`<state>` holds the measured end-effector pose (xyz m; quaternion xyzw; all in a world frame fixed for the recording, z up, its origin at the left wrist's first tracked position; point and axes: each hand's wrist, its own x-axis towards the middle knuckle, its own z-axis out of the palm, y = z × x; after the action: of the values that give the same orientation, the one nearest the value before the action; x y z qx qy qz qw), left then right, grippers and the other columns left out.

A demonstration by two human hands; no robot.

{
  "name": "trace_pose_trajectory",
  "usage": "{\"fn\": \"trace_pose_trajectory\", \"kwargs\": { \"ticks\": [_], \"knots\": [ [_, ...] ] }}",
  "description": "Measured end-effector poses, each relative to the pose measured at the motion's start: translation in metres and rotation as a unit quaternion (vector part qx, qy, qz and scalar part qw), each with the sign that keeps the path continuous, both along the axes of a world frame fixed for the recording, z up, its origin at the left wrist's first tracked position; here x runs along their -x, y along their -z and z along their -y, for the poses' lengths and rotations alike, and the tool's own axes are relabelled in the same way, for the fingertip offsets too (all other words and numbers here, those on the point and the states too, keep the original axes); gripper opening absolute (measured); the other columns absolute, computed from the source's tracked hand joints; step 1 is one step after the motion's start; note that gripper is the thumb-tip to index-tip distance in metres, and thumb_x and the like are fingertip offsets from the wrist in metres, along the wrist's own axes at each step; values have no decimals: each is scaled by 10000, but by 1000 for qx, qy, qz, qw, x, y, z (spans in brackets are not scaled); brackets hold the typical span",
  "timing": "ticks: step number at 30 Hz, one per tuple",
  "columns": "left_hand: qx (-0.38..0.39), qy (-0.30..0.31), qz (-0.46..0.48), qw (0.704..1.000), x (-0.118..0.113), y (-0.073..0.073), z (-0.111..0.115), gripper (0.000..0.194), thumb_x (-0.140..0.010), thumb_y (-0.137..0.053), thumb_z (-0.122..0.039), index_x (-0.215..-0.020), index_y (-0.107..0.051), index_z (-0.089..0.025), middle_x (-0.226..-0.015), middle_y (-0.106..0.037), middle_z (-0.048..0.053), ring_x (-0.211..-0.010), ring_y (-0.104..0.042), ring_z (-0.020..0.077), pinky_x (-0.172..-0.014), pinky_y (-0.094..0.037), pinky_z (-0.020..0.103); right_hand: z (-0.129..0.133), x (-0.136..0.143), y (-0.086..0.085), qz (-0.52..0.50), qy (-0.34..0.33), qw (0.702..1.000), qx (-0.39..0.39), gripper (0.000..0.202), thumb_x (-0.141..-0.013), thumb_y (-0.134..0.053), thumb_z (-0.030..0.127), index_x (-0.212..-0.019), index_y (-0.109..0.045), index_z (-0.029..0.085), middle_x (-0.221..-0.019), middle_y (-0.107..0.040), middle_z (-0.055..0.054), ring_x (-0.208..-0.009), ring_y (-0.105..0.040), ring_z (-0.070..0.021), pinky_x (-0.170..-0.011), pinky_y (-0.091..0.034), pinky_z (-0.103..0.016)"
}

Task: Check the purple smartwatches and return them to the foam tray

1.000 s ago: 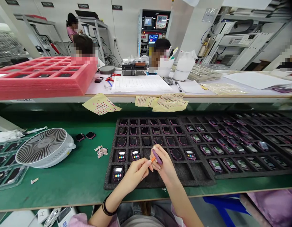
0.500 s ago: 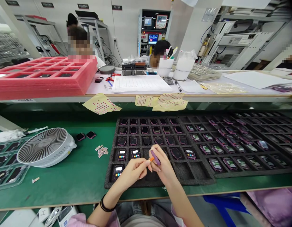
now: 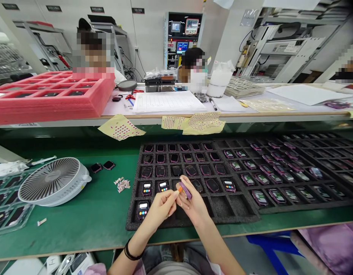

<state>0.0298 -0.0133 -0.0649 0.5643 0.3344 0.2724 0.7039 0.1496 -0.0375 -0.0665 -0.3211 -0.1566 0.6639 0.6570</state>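
Observation:
Above the front of a black foam tray (image 3: 252, 219), my two hands meet. My right hand (image 3: 195, 204) is closed on a purple smartwatch case (image 3: 185, 190), tilted on its edge. My left hand (image 3: 162, 206), wearing a black band at the wrist, pinches a small orange piece (image 3: 180, 189) against the side of the watch. What kind of piece it is cannot be made out. Around my hands the tray's cells hold dark-screened watches, and a few, like the lit watch (image 3: 143, 209) at front left, show white panels and coloured dots.
A white round fan (image 3: 54, 181) stands on the green bench at left, near a pile of small pale strips (image 3: 121, 184) and two loose watches (image 3: 109, 165). More watches fill a second tray at right. A shelf with pink foam (image 3: 93, 103) and papers crosses behind; co-workers sit beyond.
My right hand has turned the watch, so its inner side shows more. My left hand with the orange piece has shifted slightly left and up. The whole view has moved a little.

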Motion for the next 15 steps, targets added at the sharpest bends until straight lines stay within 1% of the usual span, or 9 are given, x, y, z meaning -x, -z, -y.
{"fn": "trace_pose_trajectory", "kwargs": {
  "ticks": [2,4,5,6,8,10,12,14,15],
  "knots": [
    [-22,-36,7,999,-2,0,-2,496,-761,-542,-651,-662,-491,-168,-419,-357,-99,-356,-262,39,-369,-214,173,2,2,1,54,32,998,-5,217,-787,-636,355,-901,-490,242,-476,-373,125,-333,-211,-30,-327,-219,-136],
    [-40,-60,16,997,-4,0,-3,465,-758,-573,-620,-689,-483,-168,-508,-416,-75,-432,-368,56,-432,-313,178,5,5,3,116,47,992,-10,207,-806,-606,357,-941,-493,249,-537,-418,105,-378,-303,-47,-356,-272,-149],
    [-52,-69,14,996,-5,1,-4,447,-771,-572,-600,-698,-480,-168,-553,-438,-62,-478,-409,67,-470,-350,186,6,6,4,148,44,988,-14,211,-814,-598,366,-954,-491,250,-585,-449,92,-406,-342,-54,-373,-297,-158],
    [-67,-80,6,995,-5,2,-4,431,-787,-561,-582,-697,-472,-169,-584,-441,-54,-515,-427,76,-496,-365,193,7,7,6,184,39,982,-23,218,-823,-589,380,-966,-488,250,-637,-479,79,-440,-382,-62,-397,-329,-170],
    [-98,-102,-22,990,-3,3,-6,412,-815,-535,-552,-678,-445,-174,-603,-394,-57,-540,-396,78,-501,-340,190,7,5,8,262,31,963,-48,230,-847,-570,403,-995,-484,248,-747,-530,46,-552,-476,-86,-499,-412,-200],
    [-129,-119,-61,983,5,4,-9,393,-835,-511,-528,-677,-431,-178,-602,-337,-63,-537,-335,77,-489,-291,186,4,-3,10,346,44,934,-74,222,-879,-533,404,-1021,-486,241,-855,-556,11,-720,-545,-117,-652,-457,-234],
    [-161,-147,-102,971,22,3,-16,365,-854,-478,-510,-705,-448,-178,-608,-332,-61,-538,-314,82,-492,-270,192,0,-15,13,426,78,897,-88,204,-912,-476,399,-1027,-489,231,-925,-561,-14,-847,-555,-143,-759,-450,-262],
    [-199,-199,-149,948,45,2,-26,346,-864,-452,-501,-734,-470,-180,-611,-350,-55,-540,-326,91,-502,-269,198,-5,-28,17,505,103,853,-83,203,-937,-415,393,-1023,-492,226,-930,-565,-23,-855,-554,-156,-782,-441,-283],
    [-216,-228,-176,933,58,2,-31,345,-864,-444,-501,-728,-471,-185,-609,-355,-52,-539,-336,95,-507,-273,200,-8,-32,19,546,101,828,-77,203,-943,-399,384,-1025,-496,225,-926,-571,-26,-841,-555,-161,-782,-440,-293]
  ]
}}
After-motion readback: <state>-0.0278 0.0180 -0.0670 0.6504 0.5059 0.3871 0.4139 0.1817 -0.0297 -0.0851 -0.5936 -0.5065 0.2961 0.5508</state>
